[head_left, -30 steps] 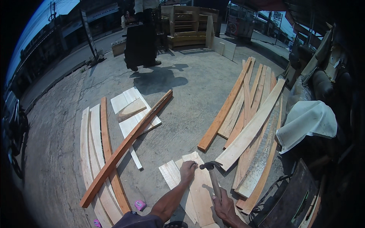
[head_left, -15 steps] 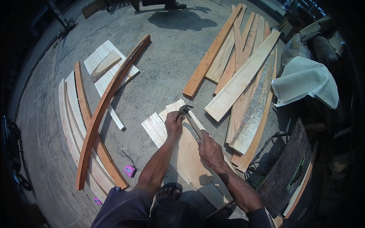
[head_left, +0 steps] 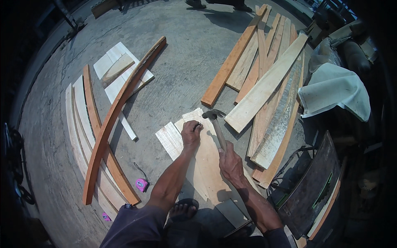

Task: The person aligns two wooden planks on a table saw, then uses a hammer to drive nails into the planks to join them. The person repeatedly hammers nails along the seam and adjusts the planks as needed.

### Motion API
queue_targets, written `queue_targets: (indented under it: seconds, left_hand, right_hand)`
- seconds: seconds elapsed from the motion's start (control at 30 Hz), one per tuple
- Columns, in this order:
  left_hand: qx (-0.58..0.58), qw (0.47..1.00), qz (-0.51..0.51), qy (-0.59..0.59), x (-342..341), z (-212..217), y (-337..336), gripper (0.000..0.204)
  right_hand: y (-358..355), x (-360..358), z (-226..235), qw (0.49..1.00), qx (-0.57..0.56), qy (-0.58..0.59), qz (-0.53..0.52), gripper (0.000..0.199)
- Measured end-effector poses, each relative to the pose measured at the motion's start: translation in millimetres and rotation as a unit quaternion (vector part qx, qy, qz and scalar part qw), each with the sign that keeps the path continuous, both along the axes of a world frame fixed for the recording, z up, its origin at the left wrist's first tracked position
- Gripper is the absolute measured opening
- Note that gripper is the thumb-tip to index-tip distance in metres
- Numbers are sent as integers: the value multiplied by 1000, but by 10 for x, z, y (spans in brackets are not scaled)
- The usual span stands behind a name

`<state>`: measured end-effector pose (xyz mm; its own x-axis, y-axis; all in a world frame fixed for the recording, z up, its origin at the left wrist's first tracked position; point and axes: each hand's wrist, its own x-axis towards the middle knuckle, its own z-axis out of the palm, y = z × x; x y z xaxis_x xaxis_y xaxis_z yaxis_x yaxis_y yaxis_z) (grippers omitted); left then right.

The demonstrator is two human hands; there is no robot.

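Observation:
My right hand (head_left: 231, 164) is wrapped round the handle of a claw hammer (head_left: 219, 131). The hammer's metal head is raised, just right of my left hand (head_left: 191, 134). The left fingers are pinched together at the far end of a pale wooden board (head_left: 211, 165); whatever sits between them is too small to make out. Lighter wood pieces (head_left: 168, 138) lie under and beside that board, to the left of my left wrist. The hammer and my right arm throw shadows on the board.
Curved timber strips (head_left: 108, 115) and pale boards (head_left: 120, 62) lie at left, near a pink tape measure (head_left: 142, 184). Several long planks (head_left: 264, 87) are piled at right. A white cloth (head_left: 335, 91) and a dark metal-like panel (head_left: 312, 186) stand further right. Someone's feet (head_left: 196, 4) show at the top.
The hammer head has swung right, away from my left fingers, and my right hand has shifted slightly right. My left hand stays in place on the board. The person at the top has moved right.

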<state>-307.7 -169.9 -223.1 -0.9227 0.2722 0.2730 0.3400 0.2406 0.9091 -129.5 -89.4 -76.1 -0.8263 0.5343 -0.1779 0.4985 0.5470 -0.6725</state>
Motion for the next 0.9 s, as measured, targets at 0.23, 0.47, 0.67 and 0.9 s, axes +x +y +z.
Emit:
queue_targets:
  seconds: [0.23, 0.47, 0.67, 0.9]
  left_hand:
    - [-224, 972, -54, 52, 111, 120, -254, 94]
    - [-482, 841, -227, -92, -7, 455, -519, 158]
    - [-499, 829, -215, -131, -22, 581, -460, 158]
    - [-496, 827, -220, -149, -17, 589, -457, 158]
  right_hand:
    - [-68, 172, 73, 1000, -12, -12, -18, 38]
    - [-35, 121, 234, 998, -22, 57, 1, 40]
    - [-131, -68, 6, 942, 140, 304, -18, 42]
    - [-53, -65, 137, 992, 54, 118, 1, 34]
